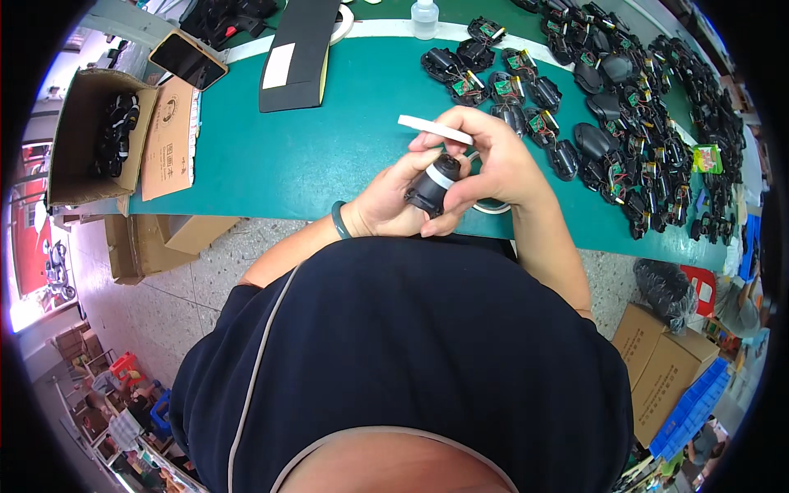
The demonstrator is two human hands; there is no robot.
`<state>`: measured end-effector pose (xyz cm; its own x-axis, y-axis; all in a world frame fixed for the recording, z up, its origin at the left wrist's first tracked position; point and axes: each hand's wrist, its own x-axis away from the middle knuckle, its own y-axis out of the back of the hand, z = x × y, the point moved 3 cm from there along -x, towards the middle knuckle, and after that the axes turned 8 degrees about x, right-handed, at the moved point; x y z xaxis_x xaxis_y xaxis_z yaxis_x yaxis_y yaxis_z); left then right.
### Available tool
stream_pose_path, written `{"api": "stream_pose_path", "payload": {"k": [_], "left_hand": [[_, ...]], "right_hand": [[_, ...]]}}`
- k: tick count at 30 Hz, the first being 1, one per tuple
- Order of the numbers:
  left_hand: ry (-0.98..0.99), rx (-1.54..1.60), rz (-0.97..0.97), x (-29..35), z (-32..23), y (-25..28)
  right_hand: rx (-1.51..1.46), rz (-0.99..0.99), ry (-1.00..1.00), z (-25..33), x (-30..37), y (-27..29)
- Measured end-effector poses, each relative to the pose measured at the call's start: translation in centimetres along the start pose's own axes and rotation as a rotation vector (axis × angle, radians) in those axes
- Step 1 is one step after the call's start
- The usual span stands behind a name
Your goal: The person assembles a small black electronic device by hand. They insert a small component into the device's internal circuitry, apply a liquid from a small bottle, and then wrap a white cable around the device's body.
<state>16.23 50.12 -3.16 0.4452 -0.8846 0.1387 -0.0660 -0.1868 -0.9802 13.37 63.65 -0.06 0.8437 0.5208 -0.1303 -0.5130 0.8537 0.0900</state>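
My left hand (380,200) is closed around a small black device (426,194) with a rounded housing, just over the table's near edge. A white band (440,177), which looks like tape, runs around the housing. Above it my right hand (503,164) grips a roll of white tape (434,129), seen nearly edge-on, between its fingers. The right thumb rests against the device. Partly hidden below the right hand, a white ring (491,207) shows at the table edge.
Black housings with green circuit boards (542,123) cover the right of the green table (345,131). Farther left are a black folder (300,57), a phone (189,60) and a cardboard box (74,135) with black parts. A clear bottle (425,20) stands at the back.
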Motion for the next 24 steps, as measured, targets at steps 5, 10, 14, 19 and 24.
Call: {"api": "stream_pose_path", "payload": {"k": [5, 10, 14, 19, 24], "left_hand": [[-0.014, -0.137, -0.129, 0.3, -0.6, 0.7], [-0.169, -0.455, -0.333, 0.6, -2.0, 0.1], [-0.250, -0.814, -0.135, 1.3, -1.9, 0.2], [-0.142, -0.676, -0.167, 1.5, -1.2, 0.2], [-0.103, -0.424, -0.092, 1.0, -1.6, 0.3]], "right_hand": [[-0.050, -0.176, -0.085, -0.6, 0.4, 0.2], [0.093, -0.294, -0.042, -1.6, 0.7, 0.2], [-0.051, -0.314, -0.083, -1.6, 0.8, -0.2], [-0.230, -0.223, -0.012, -2.0, 0.9, -0.4], [-0.406, -0.288, -0.123, -2.6, 2.2, 0.6]]}}
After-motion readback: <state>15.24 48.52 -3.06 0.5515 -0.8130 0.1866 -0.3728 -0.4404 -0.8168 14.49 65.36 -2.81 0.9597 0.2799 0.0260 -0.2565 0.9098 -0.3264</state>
